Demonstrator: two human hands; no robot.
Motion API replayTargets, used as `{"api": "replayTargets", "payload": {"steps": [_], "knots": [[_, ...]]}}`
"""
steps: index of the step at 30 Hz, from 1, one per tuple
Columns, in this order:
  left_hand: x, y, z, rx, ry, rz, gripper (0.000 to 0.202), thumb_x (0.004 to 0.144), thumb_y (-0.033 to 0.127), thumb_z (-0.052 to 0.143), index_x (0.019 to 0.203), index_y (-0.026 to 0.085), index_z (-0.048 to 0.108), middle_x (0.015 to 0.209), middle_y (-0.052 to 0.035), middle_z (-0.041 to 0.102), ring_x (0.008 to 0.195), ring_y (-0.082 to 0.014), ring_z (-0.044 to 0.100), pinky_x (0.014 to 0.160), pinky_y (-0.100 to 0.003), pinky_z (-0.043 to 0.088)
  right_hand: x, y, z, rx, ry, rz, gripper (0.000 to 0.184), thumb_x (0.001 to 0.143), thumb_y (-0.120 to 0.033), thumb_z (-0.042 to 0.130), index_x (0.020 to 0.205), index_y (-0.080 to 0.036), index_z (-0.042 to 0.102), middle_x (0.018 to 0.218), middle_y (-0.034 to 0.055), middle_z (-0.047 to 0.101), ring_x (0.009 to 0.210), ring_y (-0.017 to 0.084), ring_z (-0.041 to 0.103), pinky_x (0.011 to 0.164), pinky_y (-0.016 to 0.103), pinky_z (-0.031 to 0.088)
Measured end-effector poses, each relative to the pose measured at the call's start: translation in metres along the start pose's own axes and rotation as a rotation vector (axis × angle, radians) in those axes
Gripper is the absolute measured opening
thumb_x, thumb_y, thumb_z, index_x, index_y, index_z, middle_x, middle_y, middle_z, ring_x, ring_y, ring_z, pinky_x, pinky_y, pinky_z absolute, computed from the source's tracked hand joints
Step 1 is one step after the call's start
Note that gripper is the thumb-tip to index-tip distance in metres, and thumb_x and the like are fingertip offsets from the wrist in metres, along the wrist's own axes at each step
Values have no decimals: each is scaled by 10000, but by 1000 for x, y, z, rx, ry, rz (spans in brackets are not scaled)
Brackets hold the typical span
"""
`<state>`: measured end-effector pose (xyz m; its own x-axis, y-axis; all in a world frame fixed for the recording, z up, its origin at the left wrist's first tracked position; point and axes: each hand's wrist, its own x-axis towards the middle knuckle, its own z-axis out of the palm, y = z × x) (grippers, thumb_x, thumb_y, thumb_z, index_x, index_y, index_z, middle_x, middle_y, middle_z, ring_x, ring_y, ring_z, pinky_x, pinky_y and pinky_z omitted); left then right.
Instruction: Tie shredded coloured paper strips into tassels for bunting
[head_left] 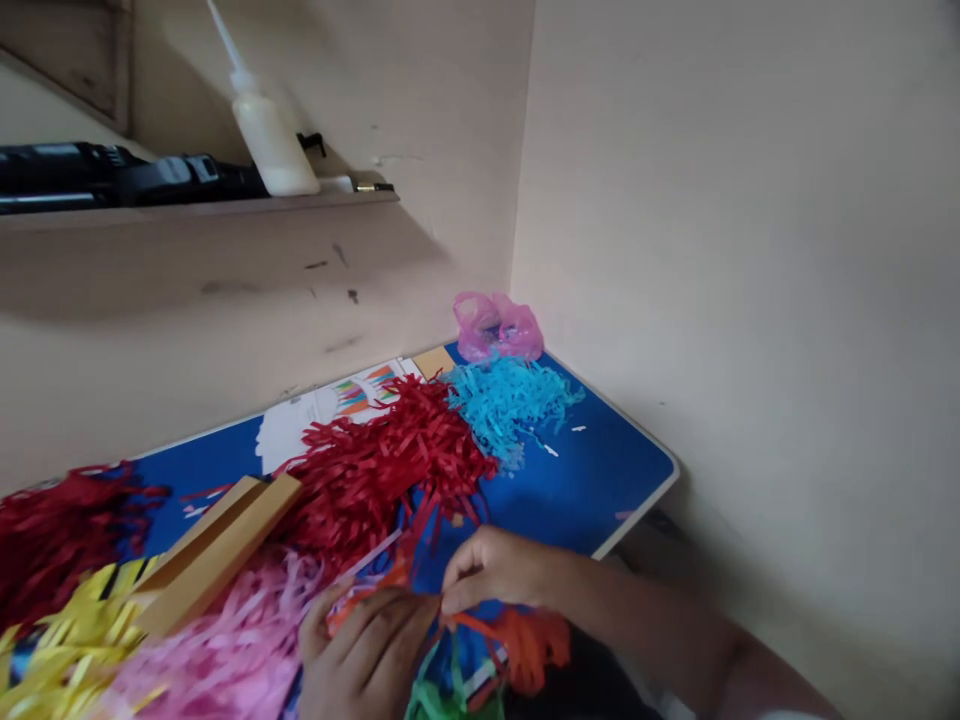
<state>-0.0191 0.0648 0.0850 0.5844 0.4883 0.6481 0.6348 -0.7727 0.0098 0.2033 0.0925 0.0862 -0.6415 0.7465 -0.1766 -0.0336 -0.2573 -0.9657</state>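
Near the front edge of the blue table, my left hand is closed, its fingers curled around orange paper strips. My right hand pinches with thumb and forefinger right beside the left fingertips. From the pinch, an orange fringed paper bunch hangs to the right. Under both hands are green paper strips. The exact point where the fingers meet is small and partly hidden.
Fringed paper lies in piles: red, light blue, pink and yellow. A folded cardboard strip rests among them. A pink plastic bag sits in the corner. Above, a shelf bears a glue bottle.
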Motion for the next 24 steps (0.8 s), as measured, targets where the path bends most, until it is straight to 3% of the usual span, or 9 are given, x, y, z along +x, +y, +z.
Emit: {"api": "replayTargets", "payload": {"steps": [4, 8, 15, 19, 22, 24], "knots": [[5, 20, 7, -151, 68, -278, 110, 896, 250, 587, 960, 271, 673, 866, -9, 742, 796, -183, 671, 830, -370, 441, -1, 16, 16, 110, 212, -81, 409, 677, -554, 761, 660, -151, 693, 588, -30, 602, 486, 73, 467, 485, 201, 346], [0, 40, 16, -296, 97, -487, 146, 904, 263, 570, 970, 265, 700, 831, -20, 713, 771, -171, 660, 711, -311, 524, -4, 34, 32, 182, 369, -147, 398, 732, -530, 736, 673, -154, 619, 600, -38, 568, 451, 69, 487, 454, 195, 352], [-12, 41, 27, -486, 34, -677, 174, 879, 330, 601, 944, 270, 751, 810, -16, 735, 718, -167, 701, 628, -252, 587, -1, 38, 38, 313, 367, -75, 430, 719, -544, 745, 835, -176, 557, 511, -53, 587, 400, 82, 504, 450, 189, 385], [-14, 40, 29, -542, 4, -722, 204, 874, 354, 599, 976, 275, 758, 890, -29, 757, 765, -179, 723, 669, -252, 606, 1, 41, 46, 366, 430, -108, 410, 724, -536, 740, 799, -174, 563, 514, -47, 575, 407, 79, 484, 436, 184, 348], [-16, 42, 31, -543, -27, -731, 231, 875, 381, 589, 978, 272, 763, 952, -40, 765, 812, -193, 734, 707, -266, 614, -1, 43, 51, 245, 523, -210, 332, 776, -490, 708, 774, -181, 587, 574, -45, 560, 471, 83, 499, 474, 191, 370], [-21, 40, 31, -523, -35, -741, 221, 862, 398, 599, 937, 281, 771, 935, -26, 772, 806, -201, 738, 701, -274, 620, -2, 43, 41, 87, 544, -264, 262, 814, -442, 679, 778, -188, 623, 640, -28, 588, 537, 101, 539, 523, 207, 421]]}}
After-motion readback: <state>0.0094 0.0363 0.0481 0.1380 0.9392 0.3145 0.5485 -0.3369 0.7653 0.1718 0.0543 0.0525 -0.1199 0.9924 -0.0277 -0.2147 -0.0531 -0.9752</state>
